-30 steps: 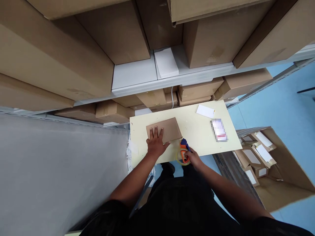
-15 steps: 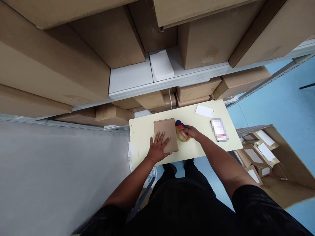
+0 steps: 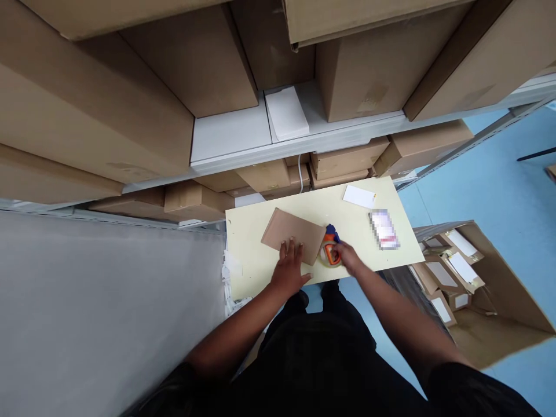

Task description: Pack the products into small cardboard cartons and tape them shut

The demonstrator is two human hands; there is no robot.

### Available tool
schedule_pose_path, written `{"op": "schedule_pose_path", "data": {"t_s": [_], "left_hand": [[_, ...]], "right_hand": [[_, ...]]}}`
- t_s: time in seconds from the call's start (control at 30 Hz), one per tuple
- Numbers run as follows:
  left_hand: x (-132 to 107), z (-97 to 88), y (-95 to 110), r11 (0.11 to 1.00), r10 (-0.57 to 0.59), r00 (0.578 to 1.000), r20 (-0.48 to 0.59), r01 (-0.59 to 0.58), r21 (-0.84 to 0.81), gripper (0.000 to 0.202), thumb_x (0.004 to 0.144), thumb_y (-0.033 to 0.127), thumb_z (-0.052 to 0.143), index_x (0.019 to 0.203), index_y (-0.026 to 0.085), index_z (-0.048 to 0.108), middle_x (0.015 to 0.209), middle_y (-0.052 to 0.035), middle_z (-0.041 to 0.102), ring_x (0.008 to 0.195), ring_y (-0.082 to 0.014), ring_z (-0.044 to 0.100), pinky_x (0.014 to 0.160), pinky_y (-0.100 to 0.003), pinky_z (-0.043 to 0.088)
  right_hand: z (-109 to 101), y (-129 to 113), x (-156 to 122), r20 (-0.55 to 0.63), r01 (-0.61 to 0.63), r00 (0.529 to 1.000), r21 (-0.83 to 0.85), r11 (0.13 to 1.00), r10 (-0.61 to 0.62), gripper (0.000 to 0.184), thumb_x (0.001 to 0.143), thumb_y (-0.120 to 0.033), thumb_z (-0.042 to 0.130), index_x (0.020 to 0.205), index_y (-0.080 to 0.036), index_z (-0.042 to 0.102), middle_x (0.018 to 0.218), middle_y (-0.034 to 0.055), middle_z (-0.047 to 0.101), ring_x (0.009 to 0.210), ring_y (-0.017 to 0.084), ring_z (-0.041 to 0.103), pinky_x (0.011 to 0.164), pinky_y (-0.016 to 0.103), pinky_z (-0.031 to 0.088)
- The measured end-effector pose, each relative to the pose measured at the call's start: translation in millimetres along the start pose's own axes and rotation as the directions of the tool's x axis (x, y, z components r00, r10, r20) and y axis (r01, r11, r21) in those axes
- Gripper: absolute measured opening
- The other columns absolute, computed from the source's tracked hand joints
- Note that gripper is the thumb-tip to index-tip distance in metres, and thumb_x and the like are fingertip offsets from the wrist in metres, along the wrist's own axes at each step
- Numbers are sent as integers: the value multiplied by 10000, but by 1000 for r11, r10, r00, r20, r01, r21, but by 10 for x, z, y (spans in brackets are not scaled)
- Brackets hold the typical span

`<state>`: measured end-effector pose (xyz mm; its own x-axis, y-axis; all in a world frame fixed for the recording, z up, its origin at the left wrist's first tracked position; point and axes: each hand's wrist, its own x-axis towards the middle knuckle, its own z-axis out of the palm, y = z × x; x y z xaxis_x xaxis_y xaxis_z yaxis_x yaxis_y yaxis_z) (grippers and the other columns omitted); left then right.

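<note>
The box (image 3: 284, 226) has swung askew beneath my open left hand (image 3: 290, 273); I have its end just beside the tape dispenser (image 3: 330, 237) gripped in my right hand (image 3: 346, 258), seemingly within taping reach.

Shelving (image 3: 230, 134) at 12 o'clock, loaded with brown cartons (image 3: 369, 78).
White block (image 3: 287, 113) in a gap between cartons; smaller boxes (image 3: 347, 161) on the tier below. Plain grey surface (image 3: 108, 301) at 8. Open carton (image 3: 512, 272) between 3 and 4, holding white-labelled packages (image 3: 443, 276); blue floor (image 3: 486, 191) beyond it.
</note>
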<state>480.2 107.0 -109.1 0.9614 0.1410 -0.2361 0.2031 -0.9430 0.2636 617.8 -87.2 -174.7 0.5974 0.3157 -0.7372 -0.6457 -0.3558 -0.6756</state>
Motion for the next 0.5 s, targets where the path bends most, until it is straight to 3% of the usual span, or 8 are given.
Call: {"op": "schedule_pose_path", "data": {"t_s": [0.07, 0.1, 0.23, 0.33, 0.5], "left_hand": [[35, -156, -214, 996, 70, 994, 83, -74, 52, 950, 792, 545, 770, 1587, 217, 367, 1667, -162, 285, 1505, -412, 283, 1198, -544, 289], [71, -231, -334, 992, 84, 992, 96, -92, 85, 936, 799, 555, 764, 1592, 260, 362, 1679, -133, 271, 1512, -401, 272, 1212, -552, 255], [223, -365, -671, 985, 1, 997, 82, -16, 174, 1007, 762, 711, 718, 1607, 334, 321, 1721, -86, 135, 1555, -447, 85, 1189, -704, 127], [271, -313, -676, 985, -67, 995, 76, 54, 163, 1033, 765, 774, 657, 1622, 350, 267, 1729, -61, 87, 1562, -442, 39, 1141, -713, 248], [298, -200, -365, 972, -205, 978, 30, 200, 127, 1020, 807, 788, 584, 1636, 304, 240, 1731, -82, 63, 1564, -439, 2, 1035, -616, 442]], "right_hand": [[-175, -339, 307, 34, 7, 999, -47, 999, -5, 229, 612, -265, 638, 826, -184, 659, 593, -14, 598, 564, 148, 524, 528, 252, 426], [-243, -486, 434, 49, 10, 999, -71, 997, -7, 275, 593, -230, 659, 862, -179, 682, 626, -11, 632, 579, 149, 537, 538, 250, 431], [-341, -776, 640, 90, 55, 995, -164, 985, -41, 371, 638, -215, 682, 1002, -153, 721, 804, 35, 729, 697, 176, 606, 627, 260, 477], [-308, -561, 442, 107, 74, 993, -177, 981, -56, 431, 641, -224, 670, 1063, -153, 726, 858, 45, 740, 763, 199, 634, 678, 273, 504], [-100, 324, -258, 99, 51, 994, -57, 997, -45, 531, 638, -284, 639, 1162, -219, 698, 890, 14, 735, 795, 211, 650, 694, 298, 526]]}}
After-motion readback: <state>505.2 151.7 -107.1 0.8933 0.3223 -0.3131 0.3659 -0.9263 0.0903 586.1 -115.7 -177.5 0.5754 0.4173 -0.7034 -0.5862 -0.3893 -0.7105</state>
